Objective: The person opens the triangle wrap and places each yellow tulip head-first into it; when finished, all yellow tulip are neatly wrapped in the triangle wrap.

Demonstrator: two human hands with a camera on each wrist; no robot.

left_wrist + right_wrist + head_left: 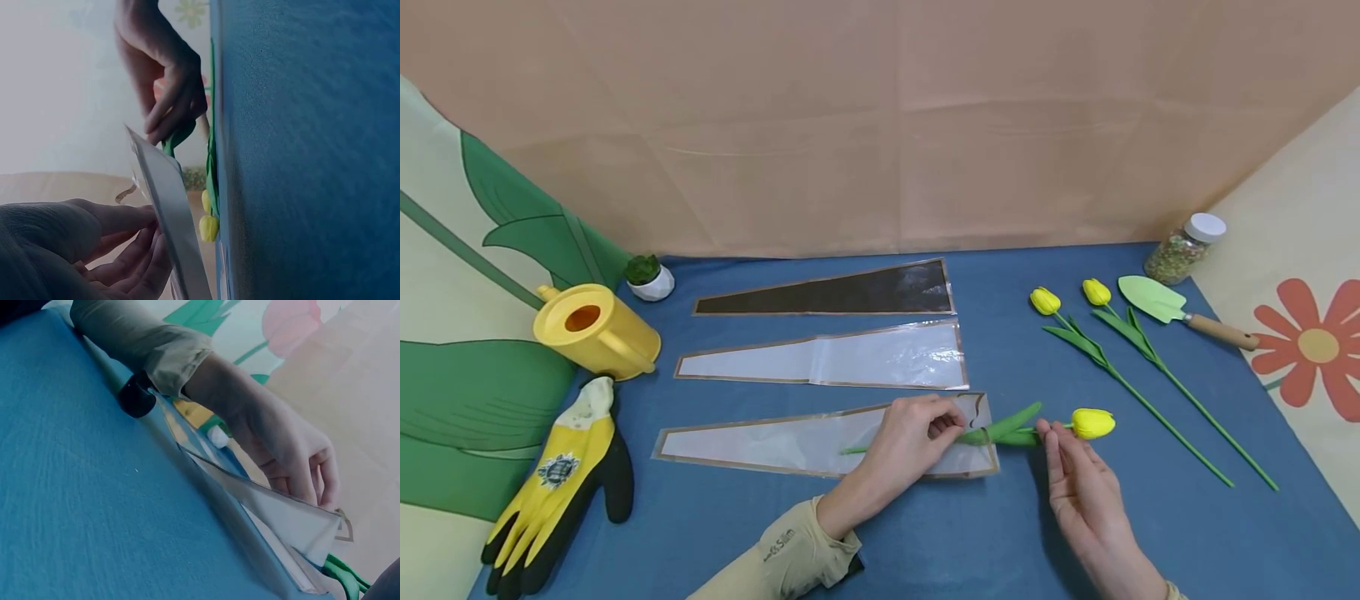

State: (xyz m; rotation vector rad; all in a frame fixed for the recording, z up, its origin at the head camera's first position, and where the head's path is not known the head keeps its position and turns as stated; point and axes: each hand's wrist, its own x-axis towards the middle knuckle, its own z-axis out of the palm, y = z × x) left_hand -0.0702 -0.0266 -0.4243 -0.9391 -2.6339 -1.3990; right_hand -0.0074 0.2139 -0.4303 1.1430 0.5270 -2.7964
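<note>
Left hand pinches tapered, tan-edged translucent plastic sleeve; right hand pinches yellow, green-stemmed tulip below bloom, stem partly inside; two loose tulips toward blue table's right edge, seemingly left to sleeve.

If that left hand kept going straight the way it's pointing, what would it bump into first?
Likely the leaves of the held tulip, just ahead of the left hand, though depth is unclear.
</note>
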